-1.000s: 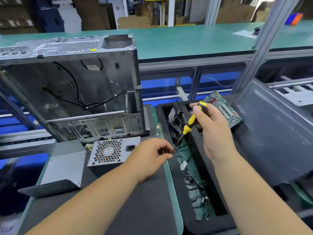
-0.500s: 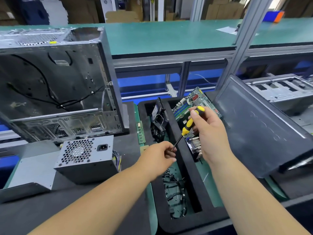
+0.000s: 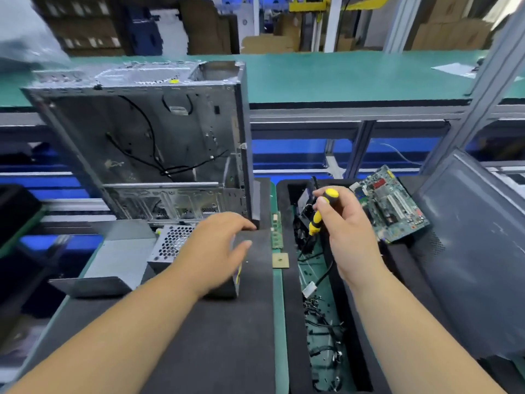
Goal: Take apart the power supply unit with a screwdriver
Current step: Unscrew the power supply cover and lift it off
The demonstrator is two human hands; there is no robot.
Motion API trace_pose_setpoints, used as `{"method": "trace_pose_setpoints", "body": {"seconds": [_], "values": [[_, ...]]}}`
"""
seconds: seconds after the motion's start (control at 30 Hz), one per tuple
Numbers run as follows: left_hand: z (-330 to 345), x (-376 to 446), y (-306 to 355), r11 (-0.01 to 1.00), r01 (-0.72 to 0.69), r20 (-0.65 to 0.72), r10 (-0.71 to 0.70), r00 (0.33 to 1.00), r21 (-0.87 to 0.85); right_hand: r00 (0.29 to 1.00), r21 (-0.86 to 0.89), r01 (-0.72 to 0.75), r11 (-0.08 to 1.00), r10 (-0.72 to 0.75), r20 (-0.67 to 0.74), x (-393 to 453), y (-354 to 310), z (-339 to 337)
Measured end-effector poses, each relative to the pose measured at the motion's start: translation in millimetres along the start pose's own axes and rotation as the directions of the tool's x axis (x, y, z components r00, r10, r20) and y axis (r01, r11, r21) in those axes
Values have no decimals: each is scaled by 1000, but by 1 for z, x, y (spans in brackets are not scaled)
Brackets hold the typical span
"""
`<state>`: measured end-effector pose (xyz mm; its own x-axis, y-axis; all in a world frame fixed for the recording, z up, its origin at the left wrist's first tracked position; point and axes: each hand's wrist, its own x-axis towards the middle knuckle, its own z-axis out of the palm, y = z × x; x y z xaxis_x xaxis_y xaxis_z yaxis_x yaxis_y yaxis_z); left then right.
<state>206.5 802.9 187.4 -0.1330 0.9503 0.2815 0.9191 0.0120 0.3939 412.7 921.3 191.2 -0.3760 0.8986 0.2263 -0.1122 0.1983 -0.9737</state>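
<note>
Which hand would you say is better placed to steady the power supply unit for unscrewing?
Probably the left hand: it hovers open over the power supply unit, while the right hand already grips the screwdriver over the foam tray.

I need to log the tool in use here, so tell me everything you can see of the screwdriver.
The screwdriver has a yellow and black handle that looks like plastic or rubber, with a rounded yellow cap at the top. It points steeply down and slightly left. The right hand grips the handle, fingers curled round it, over the black tray. Its dark shaft runs down among the cables; the tip is too dark and blurred to make out. The left hand does not touch it.
</note>
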Motion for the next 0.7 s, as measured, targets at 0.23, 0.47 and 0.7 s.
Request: {"method": "trace_pose_setpoints", "body": {"seconds": [0.23, 0.47, 0.7], "values": [[-31, -20, -82, 964, 265, 36, -266, 963, 30, 995, -11, -6, 1000, 7, 100, 7, 7, 52], [-35, -26, -122, 921, 379, 131, -366, 921, -88, 994, -82, 33, 996, -25, 102, 7, 1, 98], [-35, -21, -127, 859, 464, 189, -430, 883, -217, 992, -130, 111, 985, -103, 67, 9, -14, 127]]}}
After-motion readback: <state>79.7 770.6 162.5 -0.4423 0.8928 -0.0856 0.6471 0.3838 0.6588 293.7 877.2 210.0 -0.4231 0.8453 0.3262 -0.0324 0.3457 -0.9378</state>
